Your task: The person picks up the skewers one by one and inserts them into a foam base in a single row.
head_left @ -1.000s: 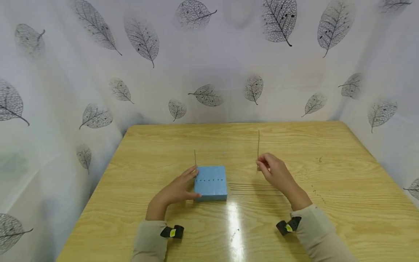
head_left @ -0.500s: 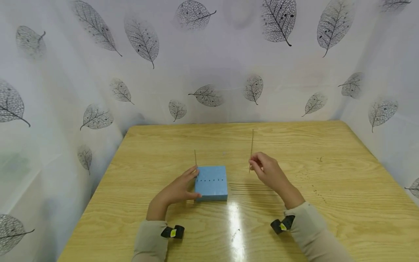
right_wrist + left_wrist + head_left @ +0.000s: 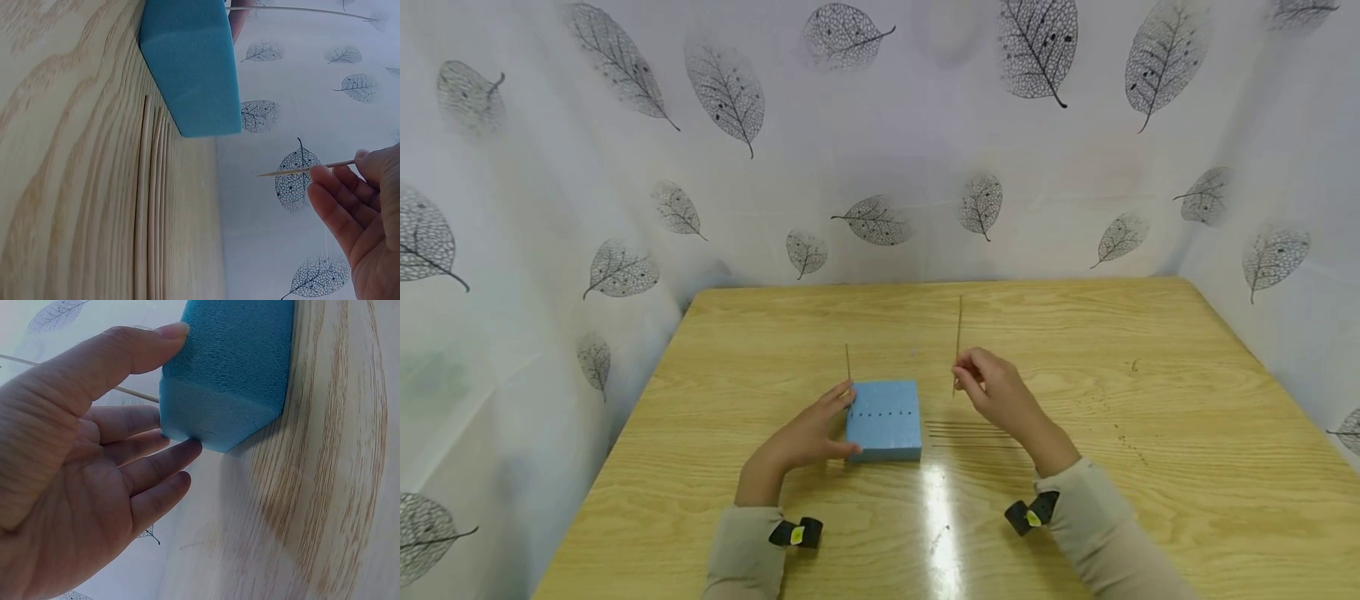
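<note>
The right hand [image 3: 1000, 400] pinches a thin wooden skewer [image 3: 957, 333] upright, in the air just right of the square blue foam block [image 3: 883, 419]. The left hand [image 3: 808, 433] lies open, fingers straight against the block's left side, steadying it on the pale wooden table [image 3: 1150, 400]. One skewer [image 3: 847, 363] stands planted at the block's left end — spare skewers [image 3: 970, 431] lie beside it. The step looks like carrying; next, aiming the tip at a free hole.
</note>
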Demonstrator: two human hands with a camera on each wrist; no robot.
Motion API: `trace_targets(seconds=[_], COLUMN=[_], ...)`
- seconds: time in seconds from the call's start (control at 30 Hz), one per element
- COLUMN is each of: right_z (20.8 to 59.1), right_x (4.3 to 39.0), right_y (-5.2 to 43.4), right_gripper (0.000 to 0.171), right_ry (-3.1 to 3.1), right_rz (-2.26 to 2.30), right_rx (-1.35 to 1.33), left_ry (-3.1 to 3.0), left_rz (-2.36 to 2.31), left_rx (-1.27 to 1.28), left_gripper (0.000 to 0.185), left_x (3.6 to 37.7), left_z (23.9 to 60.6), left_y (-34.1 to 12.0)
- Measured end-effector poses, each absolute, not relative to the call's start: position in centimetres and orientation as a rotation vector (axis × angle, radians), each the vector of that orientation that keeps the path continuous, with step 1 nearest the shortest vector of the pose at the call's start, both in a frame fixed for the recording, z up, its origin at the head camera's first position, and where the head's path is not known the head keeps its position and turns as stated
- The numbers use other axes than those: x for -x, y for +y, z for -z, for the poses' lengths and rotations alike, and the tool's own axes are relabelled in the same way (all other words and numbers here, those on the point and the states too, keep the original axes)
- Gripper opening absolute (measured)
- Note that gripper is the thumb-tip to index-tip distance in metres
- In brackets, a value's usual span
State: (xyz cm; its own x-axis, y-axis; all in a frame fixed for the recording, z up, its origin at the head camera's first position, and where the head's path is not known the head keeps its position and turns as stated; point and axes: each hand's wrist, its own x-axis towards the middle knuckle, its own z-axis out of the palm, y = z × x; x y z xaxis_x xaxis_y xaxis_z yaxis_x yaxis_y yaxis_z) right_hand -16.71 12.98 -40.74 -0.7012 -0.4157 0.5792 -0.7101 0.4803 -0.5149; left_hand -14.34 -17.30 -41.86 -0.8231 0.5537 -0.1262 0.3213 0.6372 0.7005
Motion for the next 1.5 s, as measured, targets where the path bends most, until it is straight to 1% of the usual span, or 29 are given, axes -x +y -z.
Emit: trace_targets(seconds=[0.1,0.27,0.37,1.3,1.5], right_z=[40.7,40.8,40.8,40.7,40.5], right_x=[16.7,16.8,16.8,16.9,17.0], right_y=[12.6,12.0,11.6,7.7,6.8], right_gripper=[0.002,0.002,0.005,0.012,0.016], right_ry=[-2.353,-2.354,-2.358,-2.202,-2.186], right_rz=[-1.091,-1.112,-1.117,-1.188,-1.203], right_rx=[-0.949,-0.955,-0.955,-1.143,-1.191], left_ry=[2.535,2.534,2.527,2.553,2.549], left_rz=[-0.984,-0.994,-1.006,-0.989,-0.999], left_rx=[-0.704,-0.711,-0.714,-0.676,-0.674], left_gripper=[0.085,0.085,0.085,0.086,0.086], left_x=[14.3,14.3,14.3,14.4,14.3], left_z=[41.9,42.0,42.0,42.2,42.0], left_y=[-17.3,-17.4,-17.4,-17.4,-17.4])
